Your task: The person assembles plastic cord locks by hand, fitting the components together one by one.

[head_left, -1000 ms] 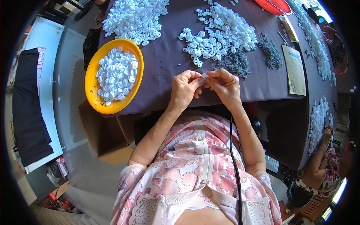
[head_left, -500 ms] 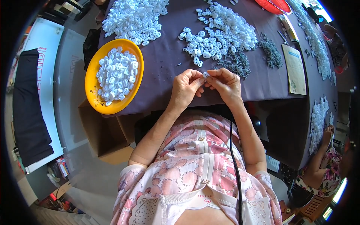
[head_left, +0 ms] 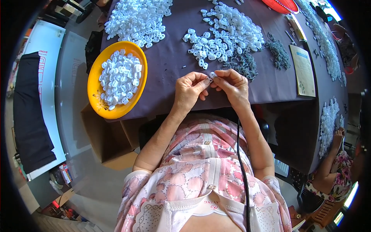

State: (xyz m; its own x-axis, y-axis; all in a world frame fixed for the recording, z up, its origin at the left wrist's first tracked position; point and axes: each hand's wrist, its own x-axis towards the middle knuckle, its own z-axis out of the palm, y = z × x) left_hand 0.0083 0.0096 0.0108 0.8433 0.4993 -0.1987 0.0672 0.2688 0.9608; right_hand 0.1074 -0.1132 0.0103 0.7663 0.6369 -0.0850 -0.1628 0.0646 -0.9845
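A small white plastic piece (head_left: pixel 212 75), like a two-hole cord lock, is pinched between the thumb and fingertips of my right hand (head_left: pixel 235 87). Close beside it, my left hand (head_left: pixel 188 91) is closed in a pinch; a tiny something may be between its fingertips, too small to make out. Both hands are above the table's near edge. Just beyond them lie a pile of similar white pieces (head_left: pixel 228 36) and a heap of tiny grey parts (head_left: pixel 242 65). To the left, a yellow oval tray (head_left: pixel 138 91) holds many more white pieces.
Another white heap (head_left: pixel 135 21) covers the far left of the dark tablecloth (head_left: pixel 166 58). A second grey heap (head_left: pixel 279 54), a tan booklet (head_left: pixel 303 71) and a red basket (head_left: pixel 281 4) are on the right. Another person's arm (head_left: pixel 328 168) reaches a side table. A cardboard box (head_left: pixel 110 139) stands below.
My hands have drawn slightly apart. The white piece, between both hands' fingertips before, is now in my right fingers, with my left fingertips shifted a little left.
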